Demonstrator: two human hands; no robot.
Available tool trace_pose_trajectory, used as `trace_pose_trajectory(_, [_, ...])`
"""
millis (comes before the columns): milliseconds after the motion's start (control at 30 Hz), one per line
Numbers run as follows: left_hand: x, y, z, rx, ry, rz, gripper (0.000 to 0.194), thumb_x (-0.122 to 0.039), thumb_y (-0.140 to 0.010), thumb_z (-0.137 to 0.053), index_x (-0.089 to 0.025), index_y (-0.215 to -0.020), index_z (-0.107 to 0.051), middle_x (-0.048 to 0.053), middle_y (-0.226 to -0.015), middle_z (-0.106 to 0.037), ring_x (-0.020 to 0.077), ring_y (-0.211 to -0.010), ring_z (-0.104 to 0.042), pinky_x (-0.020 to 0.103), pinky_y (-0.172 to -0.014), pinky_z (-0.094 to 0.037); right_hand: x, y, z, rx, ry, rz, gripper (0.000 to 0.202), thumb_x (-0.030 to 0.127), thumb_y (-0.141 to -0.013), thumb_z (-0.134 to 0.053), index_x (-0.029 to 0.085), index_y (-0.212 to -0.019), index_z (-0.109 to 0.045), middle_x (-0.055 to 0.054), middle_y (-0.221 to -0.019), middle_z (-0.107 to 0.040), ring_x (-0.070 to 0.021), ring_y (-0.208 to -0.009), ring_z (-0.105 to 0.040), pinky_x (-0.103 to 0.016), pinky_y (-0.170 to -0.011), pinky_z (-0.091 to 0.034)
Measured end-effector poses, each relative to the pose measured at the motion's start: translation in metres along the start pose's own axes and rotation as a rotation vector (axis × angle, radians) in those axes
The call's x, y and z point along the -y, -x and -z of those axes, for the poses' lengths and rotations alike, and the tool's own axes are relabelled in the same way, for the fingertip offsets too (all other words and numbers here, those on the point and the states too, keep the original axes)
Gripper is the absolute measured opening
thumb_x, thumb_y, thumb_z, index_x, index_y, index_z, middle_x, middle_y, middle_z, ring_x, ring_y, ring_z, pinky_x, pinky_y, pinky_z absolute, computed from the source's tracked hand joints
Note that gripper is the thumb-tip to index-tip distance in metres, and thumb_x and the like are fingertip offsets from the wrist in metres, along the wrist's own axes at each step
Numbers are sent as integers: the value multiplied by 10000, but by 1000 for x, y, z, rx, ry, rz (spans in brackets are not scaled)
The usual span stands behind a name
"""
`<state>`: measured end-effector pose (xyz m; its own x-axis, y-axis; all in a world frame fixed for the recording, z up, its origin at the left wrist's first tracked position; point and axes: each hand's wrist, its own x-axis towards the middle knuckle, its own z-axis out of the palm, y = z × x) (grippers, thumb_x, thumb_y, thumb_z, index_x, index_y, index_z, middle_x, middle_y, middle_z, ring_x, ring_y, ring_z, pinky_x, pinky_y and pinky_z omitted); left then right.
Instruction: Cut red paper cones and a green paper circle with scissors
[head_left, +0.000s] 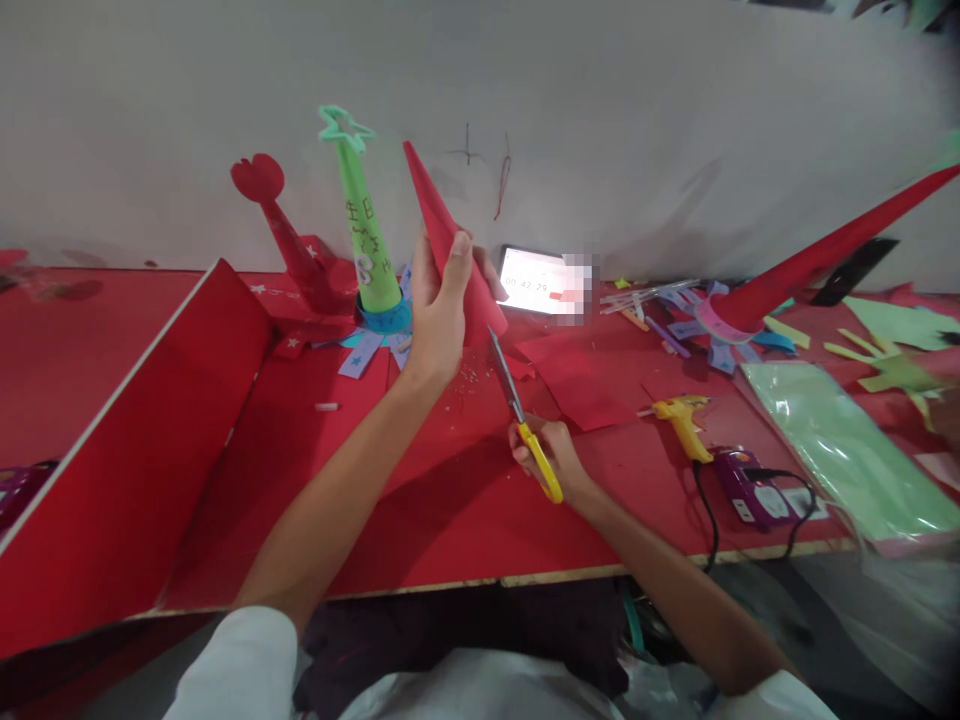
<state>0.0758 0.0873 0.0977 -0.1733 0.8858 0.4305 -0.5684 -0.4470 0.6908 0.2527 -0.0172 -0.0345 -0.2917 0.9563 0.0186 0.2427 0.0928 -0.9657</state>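
Observation:
A red paper cone (436, 205) is held up in my left hand (444, 300), its point up and to the left, with the thumb across its front and the fingers behind. My right hand (553, 455) is closed round the yellow handles of a pair of scissors (540, 463). The scissor blades point up and meet the lower edge of the cone. How far the blades are parted is too small to tell. Below and right of the cone lies a flat red sheet (581, 380) on the red table (450, 530).
Behind my left hand stand a green cone (367, 235) with a star top and a red heart-topped piece (289, 235). A lit phone (534, 281) leans at the wall. At right are a yellow glue gun (686, 425), purple box (752, 490), red cone (817, 255) and green pack (847, 440).

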Motion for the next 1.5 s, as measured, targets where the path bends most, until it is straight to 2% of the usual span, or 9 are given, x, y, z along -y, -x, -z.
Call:
trace_pose_trajectory(300, [3,-2,3,21,-16,-7,379,-600,-975,-815,-291,-1020,-599,-5,-796,-657,241,-803,-788,328,-628,-601,-1,0,0,10,6,-20,700,912,-757,-742,235,-757,-563,37,-584,-481,-126,-539,-417,-261,-480,-335])
trace_pose_trajectory(467, [4,-2,4,16,-26,6,430,-647,-944,-827,-300,-1033,-590,5,-835,-682,251,-866,-805,339,-679,-624,0,0,1,21,24,-4,719,931,-763,-727,235,-740,-550,32,-586,-481,-123,-533,-410,-259,-471,-320])
trace_pose_trajectory(900, [-3,3,-3,-86,-62,72,398,-666,-956,-799,-315,-1024,-623,36,-870,-728,322,-1026,-823,390,-705,-642,5,1,1,16,26,-32,706,912,-754,-757,243,-712,-534,32,-542,-485,-126,-513,-432,-256,-467,-337])
trace_pose_trajectory(1200, [-3,2,-1,3,-34,30,372,-662,-991,-756,-322,-1038,-612,41,-830,-717,339,-1079,-799,432,-780,-628,4,1,0,17,8,-46,697,905,-764,-751,248,-707,-527,41,-506,-484,-121,-461,-451,-254,-448,-336])
trace_pose_trajectory(1367, [-11,-3,5,58,-26,70,370,-670,-1018,-696,-307,-1050,-636,45,-852,-713,316,-1006,-801,429,-771,-632,3,2,-1,13,-9,-54,674,878,-787,-753,248,-712,-525,51,-507,-467,-118,-450,-452,-250,-447,-344])
trace_pose_trajectory(1500, [-13,-8,13,93,6,99,276,-558,-1020,-747,-296,-1051,-665,36,-900,-731,278,-987,-811,399,-810,-650,0,3,-1,23,-36,-47,663,861,-799,-762,246,-723,-528,54,-524,-465,-113,-446,-447,-246,-443,-347])
